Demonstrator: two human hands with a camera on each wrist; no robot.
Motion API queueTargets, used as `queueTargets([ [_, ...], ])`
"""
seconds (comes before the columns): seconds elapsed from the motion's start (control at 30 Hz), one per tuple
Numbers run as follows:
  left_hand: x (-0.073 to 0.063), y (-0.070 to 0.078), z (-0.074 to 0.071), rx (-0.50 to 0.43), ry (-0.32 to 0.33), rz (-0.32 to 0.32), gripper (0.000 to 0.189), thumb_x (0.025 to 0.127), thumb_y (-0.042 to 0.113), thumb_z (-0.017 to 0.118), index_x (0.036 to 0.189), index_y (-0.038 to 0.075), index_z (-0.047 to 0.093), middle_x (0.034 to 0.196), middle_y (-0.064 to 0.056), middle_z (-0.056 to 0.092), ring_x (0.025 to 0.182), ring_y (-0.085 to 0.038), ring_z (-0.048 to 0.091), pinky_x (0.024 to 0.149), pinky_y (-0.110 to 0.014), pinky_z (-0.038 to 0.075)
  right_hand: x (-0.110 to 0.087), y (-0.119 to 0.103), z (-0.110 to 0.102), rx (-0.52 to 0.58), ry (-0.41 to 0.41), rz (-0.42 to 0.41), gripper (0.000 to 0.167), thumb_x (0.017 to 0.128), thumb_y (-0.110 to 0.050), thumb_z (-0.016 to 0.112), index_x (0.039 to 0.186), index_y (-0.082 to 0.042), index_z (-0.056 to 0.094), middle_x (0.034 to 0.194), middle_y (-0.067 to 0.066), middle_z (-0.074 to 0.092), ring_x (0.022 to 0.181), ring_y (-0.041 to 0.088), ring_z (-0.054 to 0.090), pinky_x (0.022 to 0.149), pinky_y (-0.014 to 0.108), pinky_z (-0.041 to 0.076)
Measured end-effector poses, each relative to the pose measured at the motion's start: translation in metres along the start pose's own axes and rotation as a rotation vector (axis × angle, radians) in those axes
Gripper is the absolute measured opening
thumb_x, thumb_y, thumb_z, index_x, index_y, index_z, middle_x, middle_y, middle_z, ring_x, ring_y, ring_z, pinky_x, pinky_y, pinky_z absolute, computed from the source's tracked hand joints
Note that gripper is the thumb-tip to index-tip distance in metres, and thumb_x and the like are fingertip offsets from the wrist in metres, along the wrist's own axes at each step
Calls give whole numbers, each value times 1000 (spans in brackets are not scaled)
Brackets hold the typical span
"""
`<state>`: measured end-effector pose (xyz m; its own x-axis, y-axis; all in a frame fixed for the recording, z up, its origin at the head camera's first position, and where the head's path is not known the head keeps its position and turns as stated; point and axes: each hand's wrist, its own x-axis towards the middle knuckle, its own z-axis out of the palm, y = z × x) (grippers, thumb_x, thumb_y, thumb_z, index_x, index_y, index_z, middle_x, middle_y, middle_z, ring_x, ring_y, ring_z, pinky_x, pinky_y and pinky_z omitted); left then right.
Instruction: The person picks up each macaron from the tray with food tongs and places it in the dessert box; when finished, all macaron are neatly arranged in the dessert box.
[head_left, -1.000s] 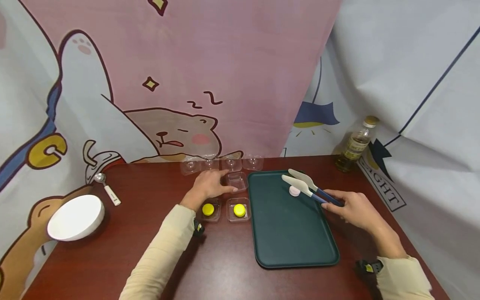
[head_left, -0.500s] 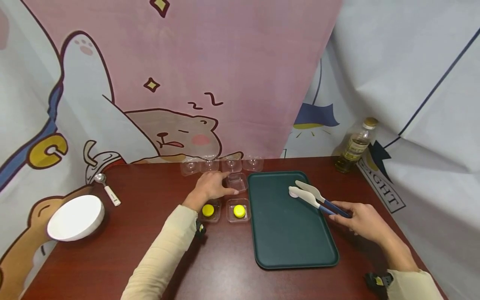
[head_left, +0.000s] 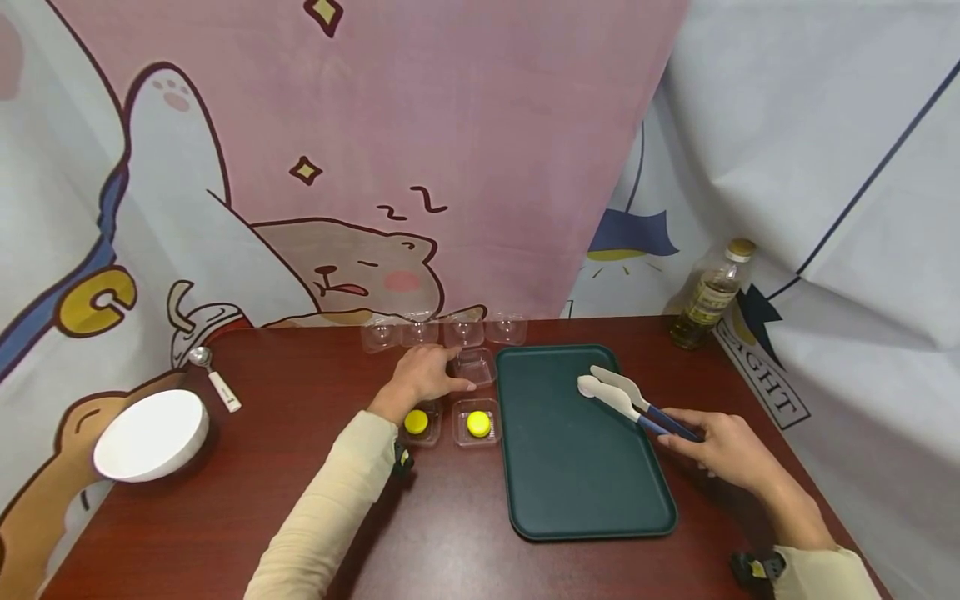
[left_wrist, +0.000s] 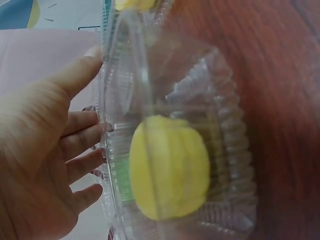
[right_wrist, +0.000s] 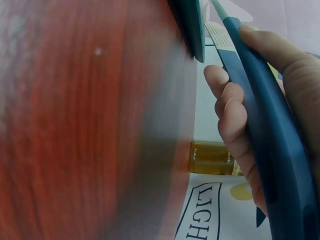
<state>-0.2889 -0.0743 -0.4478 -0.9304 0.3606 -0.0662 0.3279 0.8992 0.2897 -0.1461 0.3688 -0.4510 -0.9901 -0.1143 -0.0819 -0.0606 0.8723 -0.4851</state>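
My right hand (head_left: 716,446) grips blue-handled tongs (head_left: 619,400) with pale tips, reaching in over the dark green tray (head_left: 585,467) from its right side. At the tips sits a small pale pink round piece (head_left: 585,385), partly covered by the near arm of the tongs. My left hand (head_left: 426,372) lies beside a clear plastic box (head_left: 475,367), thumb and fingers stretched out with the tips right at its edge. In front of it, two clear boxes each hold a yellow macaron-like round (head_left: 416,422); the second yellow round (head_left: 478,423) is close to the tray.
Clear domed lids (head_left: 463,332) stand in a row at the table's back edge. A bottle of yellowish liquid (head_left: 705,304) stands at the back right. To the left lie a white bowl (head_left: 152,436) and a white-handled scoop (head_left: 217,379). A printed cloth hangs behind the table.
The right hand has moved right and towards me, bringing the tong tips down to the pink piece. Their tips now stand closer together. The left hand has hardly moved.
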Motion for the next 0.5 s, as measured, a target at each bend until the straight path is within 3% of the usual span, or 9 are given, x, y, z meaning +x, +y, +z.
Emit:
queueTargets([
  [0.5, 2, 3, -2, -45, -56, -17, 80, 84, 56, 77, 151, 21, 51, 151, -8, 55, 136, -33, 54, 108, -51, 48, 1, 2, 8, -40, 24, -39, 54, 93, -45, 71, 134, -10, 66, 58, -8, 52, 46, 7, 53, 43, 25, 45],
])
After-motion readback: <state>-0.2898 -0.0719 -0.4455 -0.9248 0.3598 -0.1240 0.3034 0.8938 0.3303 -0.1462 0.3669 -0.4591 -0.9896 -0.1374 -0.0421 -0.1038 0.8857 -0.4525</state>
